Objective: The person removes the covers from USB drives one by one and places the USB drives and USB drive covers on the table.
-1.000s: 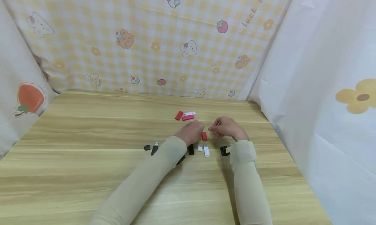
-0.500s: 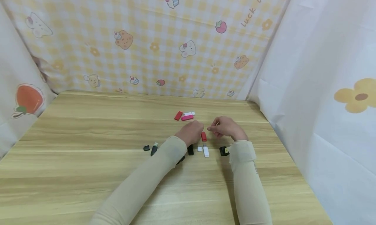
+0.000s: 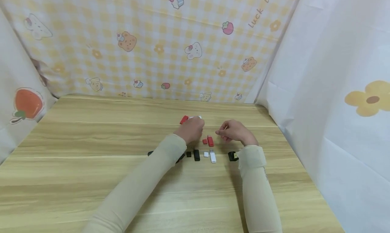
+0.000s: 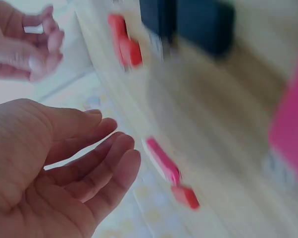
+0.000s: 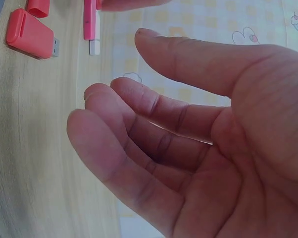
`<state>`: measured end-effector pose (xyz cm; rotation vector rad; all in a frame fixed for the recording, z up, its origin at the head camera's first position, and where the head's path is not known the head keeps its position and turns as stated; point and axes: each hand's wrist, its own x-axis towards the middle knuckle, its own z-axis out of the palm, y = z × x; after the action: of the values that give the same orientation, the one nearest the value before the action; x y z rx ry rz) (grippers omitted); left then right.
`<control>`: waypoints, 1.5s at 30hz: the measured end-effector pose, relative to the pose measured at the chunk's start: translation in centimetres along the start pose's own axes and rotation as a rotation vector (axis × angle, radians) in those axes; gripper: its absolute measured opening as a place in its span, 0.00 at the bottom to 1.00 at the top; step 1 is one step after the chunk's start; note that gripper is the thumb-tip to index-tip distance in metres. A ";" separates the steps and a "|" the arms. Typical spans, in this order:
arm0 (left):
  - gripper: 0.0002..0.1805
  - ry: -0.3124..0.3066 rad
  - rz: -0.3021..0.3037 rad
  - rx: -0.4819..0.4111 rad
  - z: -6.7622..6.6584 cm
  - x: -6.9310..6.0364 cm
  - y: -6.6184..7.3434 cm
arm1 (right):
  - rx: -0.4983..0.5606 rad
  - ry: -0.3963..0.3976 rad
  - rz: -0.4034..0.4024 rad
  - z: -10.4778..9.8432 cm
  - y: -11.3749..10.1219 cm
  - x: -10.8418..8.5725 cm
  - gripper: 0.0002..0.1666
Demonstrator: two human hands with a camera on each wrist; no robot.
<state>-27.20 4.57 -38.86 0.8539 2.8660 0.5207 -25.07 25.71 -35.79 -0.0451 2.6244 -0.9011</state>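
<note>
My left hand (image 3: 192, 129) hovers over the table just in front of the pink USB stick (image 4: 163, 159), its fingers loosely bent and apart with nothing between them. Beyond it lie a red stick (image 3: 184, 119) and a white one (image 3: 199, 117), partly covered by the hand in the head view. My right hand (image 3: 234, 131) hangs to the right with fingers relaxed and a gap to the thumb, holding nothing. Between the hands, the uncapped red USB stick (image 3: 210, 141) rests beside its small red cap (image 3: 205, 141).
Nearer on the table are a black stick (image 3: 196, 155) with a black cap (image 3: 189, 154), and a white stick (image 3: 213, 156) with a white cap (image 3: 206, 154). A black piece (image 3: 233, 156) lies by the right sleeve. More dark pieces are partly under the left sleeve.
My left hand has moved away from the red stick, back and to the left, uncovering the red cap and the black cap. My right hand has stayed nearly still.
</note>
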 end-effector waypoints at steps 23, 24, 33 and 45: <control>0.12 0.132 -0.261 -0.063 -0.8 1.3 -5.2 | -0.049 -0.079 -0.136 0.2 -0.4 -0.3 0.18; 0.12 0.130 -0.273 -0.072 -0.6 1.4 -5.2 | -0.051 -0.080 -0.140 0.1 -0.5 -0.4 0.18; 0.11 0.105 -0.290 -0.014 0.1 2.0 -5.2 | -0.076 -0.083 -0.144 -0.1 -0.6 -0.6 0.18; 0.09 0.115 -0.304 0.028 0.3 2.2 -5.4 | -0.083 -0.085 -0.148 -0.1 -0.5 -0.7 0.18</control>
<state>-31.76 1.68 -41.01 0.3887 3.0338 0.5086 -24.50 25.48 -35.16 -0.2962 2.6050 -0.8180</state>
